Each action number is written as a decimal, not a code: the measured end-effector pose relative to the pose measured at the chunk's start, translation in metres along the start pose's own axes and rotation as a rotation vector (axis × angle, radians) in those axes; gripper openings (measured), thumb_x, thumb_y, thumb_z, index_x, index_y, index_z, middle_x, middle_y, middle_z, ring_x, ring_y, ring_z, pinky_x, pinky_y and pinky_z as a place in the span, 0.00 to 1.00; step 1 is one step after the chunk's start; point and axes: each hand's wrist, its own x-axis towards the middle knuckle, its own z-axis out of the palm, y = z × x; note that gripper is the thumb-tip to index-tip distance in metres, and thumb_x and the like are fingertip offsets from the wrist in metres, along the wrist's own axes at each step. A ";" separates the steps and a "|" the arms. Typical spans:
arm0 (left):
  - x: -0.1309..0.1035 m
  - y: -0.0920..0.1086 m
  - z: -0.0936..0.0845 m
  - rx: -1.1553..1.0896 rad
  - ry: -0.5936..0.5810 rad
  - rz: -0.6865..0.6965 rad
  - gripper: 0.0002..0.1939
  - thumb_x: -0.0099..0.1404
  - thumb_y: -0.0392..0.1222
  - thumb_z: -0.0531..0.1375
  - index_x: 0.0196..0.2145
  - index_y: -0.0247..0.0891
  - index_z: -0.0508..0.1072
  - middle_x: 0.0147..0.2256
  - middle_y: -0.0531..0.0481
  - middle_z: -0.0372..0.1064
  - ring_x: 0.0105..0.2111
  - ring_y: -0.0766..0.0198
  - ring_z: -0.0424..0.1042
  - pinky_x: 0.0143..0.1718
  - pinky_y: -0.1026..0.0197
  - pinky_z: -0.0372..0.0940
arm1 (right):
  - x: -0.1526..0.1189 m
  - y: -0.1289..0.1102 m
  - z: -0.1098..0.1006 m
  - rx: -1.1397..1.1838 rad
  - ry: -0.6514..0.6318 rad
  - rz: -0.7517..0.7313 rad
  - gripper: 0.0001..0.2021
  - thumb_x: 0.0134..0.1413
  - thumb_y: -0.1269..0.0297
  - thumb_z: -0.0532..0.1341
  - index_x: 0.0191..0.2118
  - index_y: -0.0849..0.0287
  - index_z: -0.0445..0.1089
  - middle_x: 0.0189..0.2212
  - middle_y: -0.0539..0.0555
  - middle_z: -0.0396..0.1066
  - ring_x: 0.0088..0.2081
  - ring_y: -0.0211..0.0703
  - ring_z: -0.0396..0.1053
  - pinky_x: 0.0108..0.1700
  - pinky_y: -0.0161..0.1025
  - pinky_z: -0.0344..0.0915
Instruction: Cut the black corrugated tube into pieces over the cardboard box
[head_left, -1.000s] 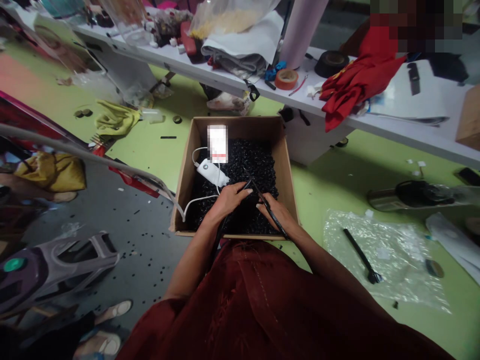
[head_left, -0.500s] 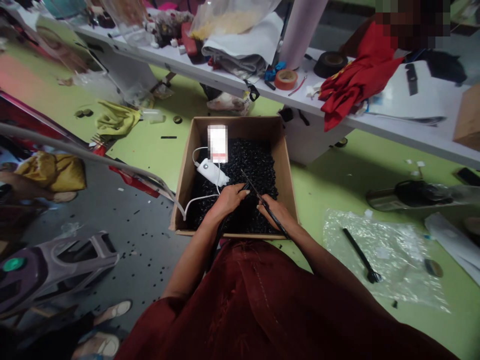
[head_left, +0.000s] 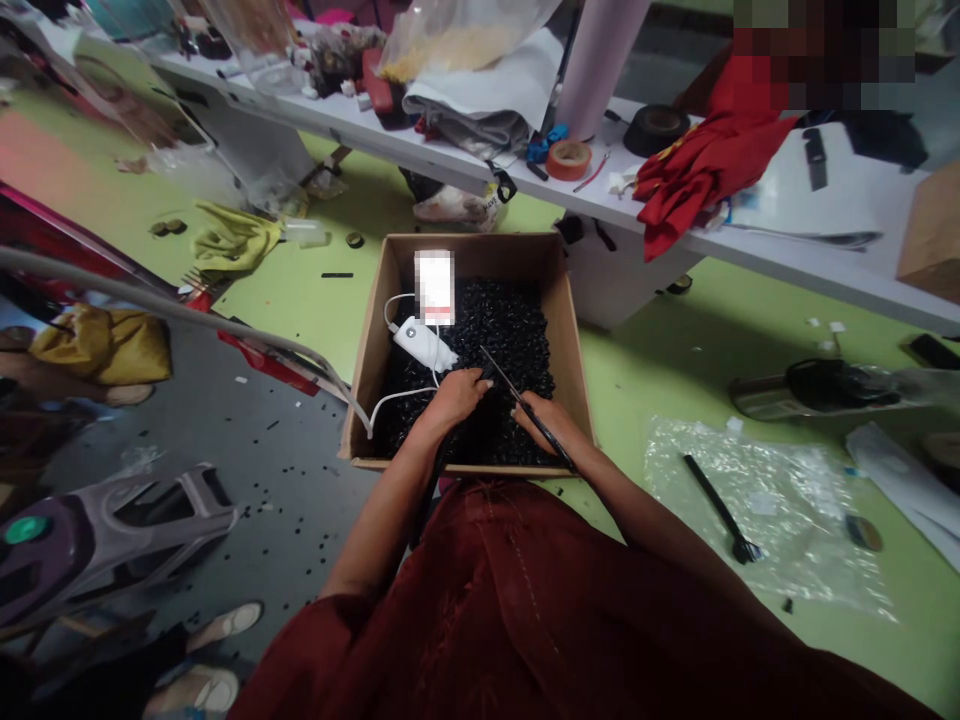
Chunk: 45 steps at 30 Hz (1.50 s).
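Both hands work over a cardboard box filled with many short, shiny black pieces. My left hand is closed, its fingertips pinched together above the pieces. A black strip runs under the left wrist towards my body; the part inside the fingers is hidden. In my right hand is a long, dark, pointed pair of scissors, its tip pointing up and left past the left fingertips. A white power bank with a white cable lies on the pieces, beside a blurred-out white item.
A grey tube crosses into the box's left side. Beyond stands a white bench with tape rolls and red cloth; a person is at its far right. A plastic bag lies right, a stool stands left.
The left fingertips have drawn slightly left, away from the scissors blade. The black end that stuck out at them no longer shows. My right hand has barely shifted.
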 end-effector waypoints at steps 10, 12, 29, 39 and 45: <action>-0.010 0.021 -0.008 -0.568 -0.056 0.042 0.11 0.66 0.44 0.52 0.34 0.33 0.68 0.30 0.49 0.71 0.17 0.74 0.64 0.19 0.68 0.56 | -0.005 0.002 0.000 0.350 0.127 0.077 0.13 0.59 0.51 0.50 0.39 0.54 0.63 0.20 0.46 0.66 0.20 0.38 0.66 0.24 0.33 0.61; -0.016 0.031 -0.013 -0.645 -0.115 0.021 0.11 0.66 0.43 0.52 0.40 0.32 0.67 0.33 0.46 0.73 0.19 0.73 0.67 0.20 0.68 0.58 | -0.005 0.003 0.001 0.418 0.141 0.087 0.14 0.58 0.49 0.50 0.39 0.53 0.63 0.20 0.46 0.65 0.19 0.38 0.65 0.22 0.33 0.61; -0.007 0.039 -0.022 -0.672 0.053 0.116 0.10 0.63 0.44 0.57 0.31 0.33 0.68 0.24 0.55 0.59 0.19 0.76 0.55 0.20 0.68 0.49 | -0.004 0.002 0.001 0.507 0.099 0.033 0.20 0.60 0.45 0.49 0.47 0.54 0.62 0.29 0.49 0.71 0.25 0.37 0.70 0.31 0.35 0.68; 0.008 0.023 -0.004 -0.573 0.156 -0.012 0.17 0.62 0.41 0.56 0.48 0.33 0.65 0.27 0.54 0.68 0.17 0.74 0.60 0.18 0.68 0.52 | -0.004 0.000 -0.001 0.501 0.091 0.057 0.22 0.61 0.44 0.47 0.49 0.54 0.62 0.32 0.51 0.72 0.27 0.39 0.72 0.33 0.37 0.69; 0.008 0.016 -0.001 -0.488 0.139 0.021 0.15 0.62 0.42 0.56 0.45 0.33 0.69 0.31 0.50 0.71 0.21 0.73 0.64 0.21 0.69 0.57 | -0.003 0.001 -0.001 0.366 0.100 0.043 0.21 0.61 0.47 0.49 0.52 0.54 0.61 0.39 0.55 0.74 0.35 0.45 0.74 0.43 0.44 0.67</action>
